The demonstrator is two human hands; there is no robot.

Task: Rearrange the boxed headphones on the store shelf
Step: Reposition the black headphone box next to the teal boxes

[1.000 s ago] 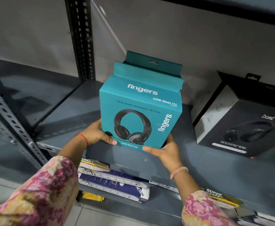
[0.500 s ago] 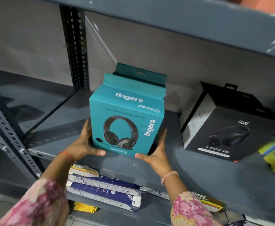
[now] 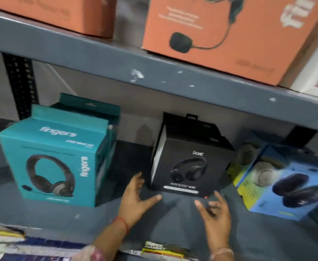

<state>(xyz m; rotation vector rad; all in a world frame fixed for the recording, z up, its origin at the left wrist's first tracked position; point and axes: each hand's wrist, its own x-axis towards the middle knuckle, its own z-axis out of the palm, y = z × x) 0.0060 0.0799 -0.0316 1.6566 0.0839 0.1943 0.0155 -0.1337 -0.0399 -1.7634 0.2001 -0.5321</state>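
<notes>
A teal headphone box marked "fingers" stands upright on the grey shelf at the left, with nobody touching it. To its right stands a black headphone box. My left hand is open just left of the black box's lower corner, fingers spread, close to it but not gripping. My right hand hovers open in front of the box's lower right corner. A blue and yellow headphone box stands at the far right.
The upper shelf carries two orange headset boxes and a white box. A perforated black upright stands behind the teal box. Flat packets lie on the shelf below.
Both hands have let go of the teal box and moved right to the black box. The view has swung up and to the right, revealing the upper shelf.
</notes>
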